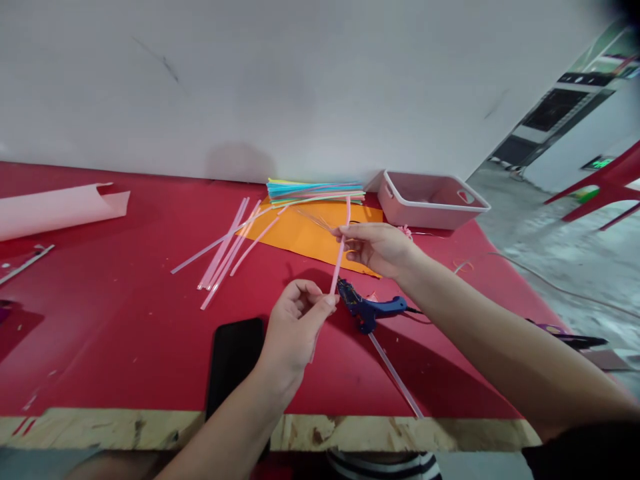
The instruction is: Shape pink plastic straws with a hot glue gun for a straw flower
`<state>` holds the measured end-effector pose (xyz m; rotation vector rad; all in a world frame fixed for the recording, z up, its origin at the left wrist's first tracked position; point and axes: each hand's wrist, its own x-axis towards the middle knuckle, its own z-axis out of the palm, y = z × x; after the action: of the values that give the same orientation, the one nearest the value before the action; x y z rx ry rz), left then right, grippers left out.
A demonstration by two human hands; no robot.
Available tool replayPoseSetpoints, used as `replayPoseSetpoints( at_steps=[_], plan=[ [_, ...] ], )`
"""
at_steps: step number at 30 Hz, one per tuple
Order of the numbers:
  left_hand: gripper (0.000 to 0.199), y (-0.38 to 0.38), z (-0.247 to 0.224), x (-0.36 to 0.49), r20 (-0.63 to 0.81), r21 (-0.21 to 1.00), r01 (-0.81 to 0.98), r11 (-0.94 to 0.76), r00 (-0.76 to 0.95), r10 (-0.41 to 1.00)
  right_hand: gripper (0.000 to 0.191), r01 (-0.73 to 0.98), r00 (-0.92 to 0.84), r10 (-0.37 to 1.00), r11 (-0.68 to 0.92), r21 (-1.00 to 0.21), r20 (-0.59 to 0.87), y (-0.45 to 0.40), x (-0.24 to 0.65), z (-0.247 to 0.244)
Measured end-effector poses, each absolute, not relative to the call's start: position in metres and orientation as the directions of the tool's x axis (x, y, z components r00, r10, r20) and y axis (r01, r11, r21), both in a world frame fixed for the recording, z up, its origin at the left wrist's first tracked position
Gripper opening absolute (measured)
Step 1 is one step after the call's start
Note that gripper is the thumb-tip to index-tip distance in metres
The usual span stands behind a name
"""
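Note:
A thin pink straw (pixel 338 263) is held upright at a slant between both hands. My left hand (pixel 300 317) pinches it low down, and its bottom end shows below the fingers. Higher up, my right hand (pixel 373 245) pinches the same straw, with fine thin strands (pixel 316 219) sticking out leftward from its fingertips. Just below the right hand lies a blue glue gun (pixel 370 310) with a clear glue stick (pixel 397 377) pointing toward the table's front edge. Under and behind the hands is an orange sheet (pixel 300 233).
Several pink straws (pixel 227 257) lie left of the hands. Behind are a bundle of coloured straws (pixel 315 192) and a pink basket (pixel 425 213). A black phone (pixel 234 360) lies near the front edge, rolled pink paper (pixel 60 210) at far left, scissors (pixel 575 340) at right.

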<state>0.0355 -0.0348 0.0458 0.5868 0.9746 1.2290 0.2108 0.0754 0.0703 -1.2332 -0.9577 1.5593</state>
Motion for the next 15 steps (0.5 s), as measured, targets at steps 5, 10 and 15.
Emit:
replayPoseSetpoints(
  at_steps=[5,10,15],
  plan=[
    [0.033,-0.038,0.044,0.037,-0.342,0.783,-0.533,0.32,0.061,0.938,0.012,-0.179,-0.059,0.962,-0.274,-0.945,-0.267,0.106,0.222,0.075],
    [0.033,-0.038,0.04,0.034,-0.392,0.743,-0.553,0.378,0.098,0.915,0.026,-0.18,-0.046,0.971,-0.237,-0.955,-0.233,0.118,0.228,0.084],
    [0.027,-0.038,0.04,0.033,-0.429,0.73,-0.531,0.43,0.133,0.893,0.032,-0.19,-0.057,0.978,-0.21,-0.959,-0.203,0.119,0.231,0.089]
  ],
)
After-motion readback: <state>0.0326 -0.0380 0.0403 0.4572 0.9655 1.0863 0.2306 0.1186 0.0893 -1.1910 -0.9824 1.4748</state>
